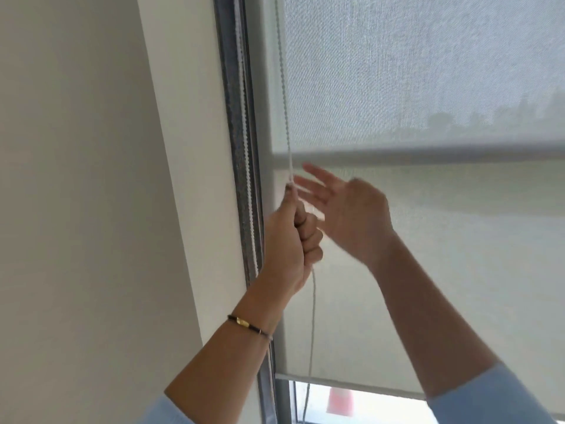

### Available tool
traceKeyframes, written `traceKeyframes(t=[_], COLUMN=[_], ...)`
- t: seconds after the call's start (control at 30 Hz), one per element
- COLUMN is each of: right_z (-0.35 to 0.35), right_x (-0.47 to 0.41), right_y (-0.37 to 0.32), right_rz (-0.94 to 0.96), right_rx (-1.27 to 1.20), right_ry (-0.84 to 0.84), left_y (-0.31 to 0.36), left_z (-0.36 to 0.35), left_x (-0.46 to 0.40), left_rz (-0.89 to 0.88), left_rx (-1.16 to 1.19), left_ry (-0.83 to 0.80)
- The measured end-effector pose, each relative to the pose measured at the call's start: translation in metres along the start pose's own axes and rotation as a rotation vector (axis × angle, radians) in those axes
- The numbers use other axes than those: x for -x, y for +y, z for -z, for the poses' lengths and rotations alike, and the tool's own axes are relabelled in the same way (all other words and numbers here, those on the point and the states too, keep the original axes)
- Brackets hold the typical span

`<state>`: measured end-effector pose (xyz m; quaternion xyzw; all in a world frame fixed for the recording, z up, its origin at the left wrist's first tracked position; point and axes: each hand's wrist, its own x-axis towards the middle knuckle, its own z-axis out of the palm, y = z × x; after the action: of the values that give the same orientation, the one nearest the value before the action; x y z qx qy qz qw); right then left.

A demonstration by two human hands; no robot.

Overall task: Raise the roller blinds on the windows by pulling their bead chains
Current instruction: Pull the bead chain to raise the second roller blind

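Observation:
A pale translucent roller blind (pixel 428 255) covers most of the window, its bottom bar (pixel 351 385) low in view with a strip of glass beneath. A white bead chain (pixel 282 87) hangs along the blind's left edge. My left hand (pixel 290 240) is closed in a fist around this chain, which runs on down below the fist. My right hand (pixel 348 209) hovers just right of the chain with fingers spread, holding nothing. Another bead chain (pixel 244 133) hangs against the dark window frame.
A white wall (pixel 76 179) fills the left side, meeting the dark window frame (pixel 235 148). A horizontal window bar (pixel 428 154) shows through the blind. Something pink and white (pixel 339 400) sits outside below the blind.

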<state>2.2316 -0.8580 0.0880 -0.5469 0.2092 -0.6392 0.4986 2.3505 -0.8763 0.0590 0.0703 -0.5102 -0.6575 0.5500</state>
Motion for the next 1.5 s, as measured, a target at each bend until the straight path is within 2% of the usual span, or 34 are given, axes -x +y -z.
traceKeyframes(t=[0.03, 0.17, 0.37, 0.53, 0.67, 0.77, 0.87, 1.03, 1.1, 1.17, 1.33, 1.5], right_z=[-0.004, -0.028, -0.05, -0.04, -0.029, -0.018, -0.01, -0.008, -0.006, -0.003, 0.008, 0.026], right_x=[-0.01, -0.042, -0.06, -0.051, -0.041, -0.039, -0.038, -0.031, -0.025, -0.017, 0.004, 0.026], right_y=[-0.015, -0.048, -0.044, -0.002, 0.028, 0.041, 0.05, 0.073, 0.083, 0.095, 0.127, 0.155], right_rz=[-0.045, -0.003, -0.026, 0.175, 0.246, 0.313, 0.377, 0.367, 0.36, 0.362, 0.295, 0.219], right_rx=[-0.056, 0.051, 0.041, 0.222, 0.326, 0.492, 0.632, 0.782, 0.789, 0.791, 0.789, 0.815], right_ry=[0.006, -0.028, -0.027, 0.151, 0.29, 0.384, 0.416, 0.416, 0.392, 0.369, 0.357, 0.343], left_y=[-0.008, -0.041, -0.092, -0.123, -0.133, -0.12, -0.076, 0.038, 0.076, 0.102, 0.127, 0.101], left_z=[0.005, 0.027, 0.054, 0.075, 0.092, 0.094, 0.079, 0.02, -0.006, -0.027, -0.053, -0.05], left_x=[0.005, 0.028, 0.065, 0.083, 0.079, 0.047, -0.006, -0.087, -0.106, -0.121, -0.139, -0.124], left_rz=[0.03, 0.109, 0.26, 0.377, 0.438, 0.411, 0.244, -0.026, -0.066, -0.07, -0.04, -0.077], left_rx=[-0.012, -0.05, -0.104, -0.15, -0.224, -0.416, -0.591, -0.346, -0.311, -0.315, -0.212, -0.164], left_ry=[0.017, 0.058, 0.14, 0.199, 0.171, 0.169, 0.172, -0.015, -0.116, -0.114, -0.037, -0.016])
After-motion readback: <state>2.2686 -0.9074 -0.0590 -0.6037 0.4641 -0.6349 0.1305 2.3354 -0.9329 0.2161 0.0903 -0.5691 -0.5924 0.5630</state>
